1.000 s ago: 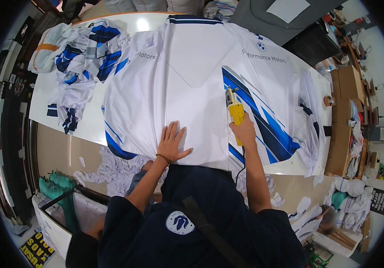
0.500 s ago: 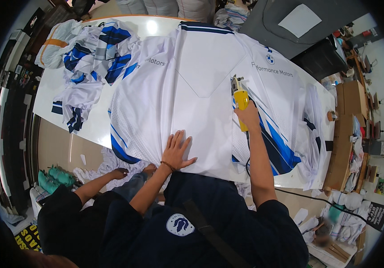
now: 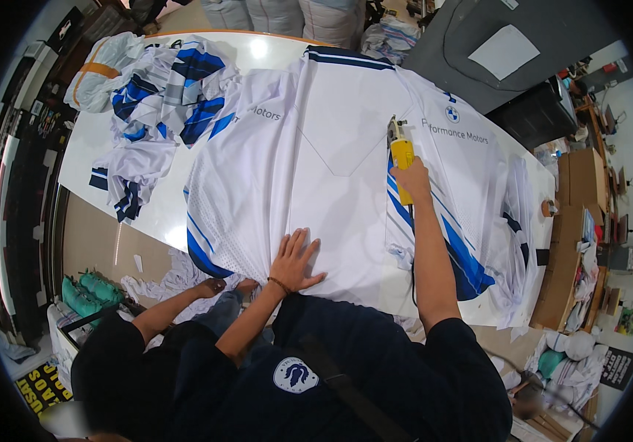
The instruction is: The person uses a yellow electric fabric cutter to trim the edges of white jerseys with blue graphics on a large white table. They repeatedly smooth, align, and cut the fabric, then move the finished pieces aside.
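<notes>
My right hand (image 3: 411, 179) is closed around a yellow hand-held electric fabric cutter (image 3: 403, 156). Its metal head (image 3: 396, 127) sits at the right edge of a long white panel (image 3: 338, 140) marked with a thin V-shaped line. Flat on the near end of that panel lies my left hand (image 3: 294, 263), fingers spread, holding nothing. White cloth printed in blue and navy extends on either side, with a left part (image 3: 243, 169) and a right part (image 3: 456, 177). A small crumpled scrap (image 3: 401, 256) lies by my right forearm.
White and blue cloth pieces (image 3: 173, 96) are heaped at the table's far left, near a wrapped white bundle (image 3: 103, 70). A grey cabinet-like block (image 3: 471, 44) stands at the far right. A co-worker's arm (image 3: 176, 308) is at my left. Cardboard boxes (image 3: 582, 184) line the right.
My right hand and the cutter have moved a little farther from me along the panel's right edge. My left hand keeps its place on the panel. The view has shifted slightly.
</notes>
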`<act>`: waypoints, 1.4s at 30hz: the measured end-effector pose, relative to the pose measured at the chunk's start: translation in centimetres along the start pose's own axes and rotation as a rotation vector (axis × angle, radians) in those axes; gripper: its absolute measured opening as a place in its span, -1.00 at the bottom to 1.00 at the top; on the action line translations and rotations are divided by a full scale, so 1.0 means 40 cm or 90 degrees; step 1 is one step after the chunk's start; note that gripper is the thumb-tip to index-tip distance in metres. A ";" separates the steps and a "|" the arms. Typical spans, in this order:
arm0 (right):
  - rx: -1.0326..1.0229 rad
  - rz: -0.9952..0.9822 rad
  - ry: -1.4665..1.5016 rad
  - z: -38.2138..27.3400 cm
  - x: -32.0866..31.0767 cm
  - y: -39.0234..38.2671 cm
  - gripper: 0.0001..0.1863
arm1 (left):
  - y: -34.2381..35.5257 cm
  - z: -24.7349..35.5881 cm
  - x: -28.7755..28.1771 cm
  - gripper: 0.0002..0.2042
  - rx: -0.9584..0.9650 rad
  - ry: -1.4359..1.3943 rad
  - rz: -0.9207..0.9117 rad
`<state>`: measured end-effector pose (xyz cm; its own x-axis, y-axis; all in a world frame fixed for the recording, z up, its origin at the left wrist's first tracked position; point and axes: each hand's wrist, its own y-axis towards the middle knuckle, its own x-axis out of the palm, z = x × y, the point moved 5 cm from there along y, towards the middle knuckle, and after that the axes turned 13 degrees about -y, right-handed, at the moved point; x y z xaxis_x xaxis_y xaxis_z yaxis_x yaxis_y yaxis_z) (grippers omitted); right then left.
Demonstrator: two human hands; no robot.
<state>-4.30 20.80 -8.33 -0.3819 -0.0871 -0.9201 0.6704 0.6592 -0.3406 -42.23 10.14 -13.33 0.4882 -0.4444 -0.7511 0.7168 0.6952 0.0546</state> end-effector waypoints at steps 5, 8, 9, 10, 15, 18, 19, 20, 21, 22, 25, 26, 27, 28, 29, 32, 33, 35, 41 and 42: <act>-0.001 0.003 0.016 -0.001 0.001 0.011 -0.23 | -0.002 -0.001 0.001 -0.17 -0.014 0.021 -0.008; 0.006 -0.032 0.007 -0.006 -0.010 0.002 -0.23 | 0.000 0.000 -0.001 -0.18 -0.004 0.022 0.001; 0.008 -0.026 -0.001 -0.001 -0.007 0.005 -0.23 | 0.000 0.001 -0.001 -0.18 0.002 0.023 0.005; 0.007 -0.019 -0.008 -0.004 -0.005 0.007 -0.22 | 0.001 0.002 -0.004 -0.19 0.006 0.017 0.013; -0.010 0.001 0.014 0.011 -0.029 -0.019 -0.26 | 0.007 0.010 -0.013 -0.29 0.027 0.007 0.036; -0.140 0.034 0.144 0.083 0.010 -0.046 -0.30 | 0.006 0.021 -0.008 -0.49 0.024 0.003 0.055; -0.136 0.016 0.215 0.133 0.051 -0.059 -0.37 | 0.002 0.020 -0.001 -0.54 0.023 0.000 0.064; -0.115 -0.049 0.293 0.172 0.057 -0.098 -0.41 | -0.002 0.019 0.012 -0.59 0.024 -0.002 0.070; -0.085 -0.108 0.368 0.210 0.058 -0.140 -0.45 | -0.002 0.024 0.026 -0.64 0.028 -0.007 0.075; -0.043 -0.219 0.446 0.226 0.037 -0.206 -0.47 | -0.005 0.035 0.028 -0.71 0.030 -0.027 0.112; -0.038 -0.208 0.511 0.374 0.049 -0.297 -0.46 | -0.008 0.029 0.079 -0.72 0.039 0.012 0.102; -0.040 -0.183 0.517 0.422 0.050 -0.322 -0.45 | 0.004 0.052 0.068 -0.76 0.059 0.012 0.117; -0.042 -0.157 0.522 0.463 0.050 -0.334 -0.45 | 0.021 0.049 0.072 -0.79 0.058 -0.010 0.123; -0.047 -0.142 0.543 0.484 0.030 -0.354 -0.42 | 0.034 0.033 0.075 -0.82 0.055 -0.029 0.128; -0.043 -0.111 0.553 0.504 0.018 -0.363 -0.41 | 0.049 0.012 0.079 -0.85 0.053 -0.049 0.133; -0.030 -0.020 0.599 0.565 -0.005 -0.354 -0.38 | 0.154 -0.047 0.001 -0.83 0.028 -0.101 0.333; -0.027 0.006 0.628 0.587 0.007 -0.336 -0.38 | 0.195 -0.075 -0.038 -0.82 -0.026 -0.131 0.396; -0.018 0.049 0.668 0.627 0.029 -0.308 -0.38 | 0.275 -0.132 -0.094 -0.71 -0.149 -0.137 0.446; 0.030 0.111 0.692 0.826 0.058 -0.235 -0.38 | 0.357 0.012 -0.080 -0.54 -0.254 0.260 0.048; 0.055 0.101 0.706 0.880 0.068 -0.226 -0.38 | 0.337 -0.026 -0.036 -0.55 -0.242 0.248 0.032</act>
<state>10.98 -11.71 -14.57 -0.6144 0.7345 -0.2881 0.7872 0.5459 -0.2869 -33.77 20.75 -12.19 0.2441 -0.2135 -0.9460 0.4320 0.8972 -0.0910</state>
